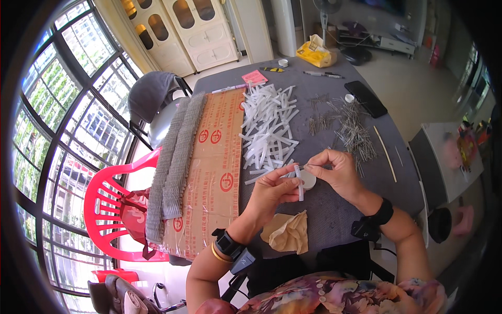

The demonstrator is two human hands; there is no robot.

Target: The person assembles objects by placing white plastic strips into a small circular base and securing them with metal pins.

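My left hand pinches a narrow white strip between thumb and fingers, the strip standing roughly upright. Close to its upper end, my right hand is closed in a pinch on what looks like a thin metal wire, mostly hidden by the fingertips. A round white container sits on the table just behind the hands. Beyond them lies a loose heap of white strips. To its right is a tangle of thin metal wires. A crumpled tan cloth rests below my left hand.
Left of the strips, a cardboard sheet carries long rows of packed grey pieces. A wooden stick and a black phone lie at the right. Farther back are a yellow bag and pens. A red chair stands left.
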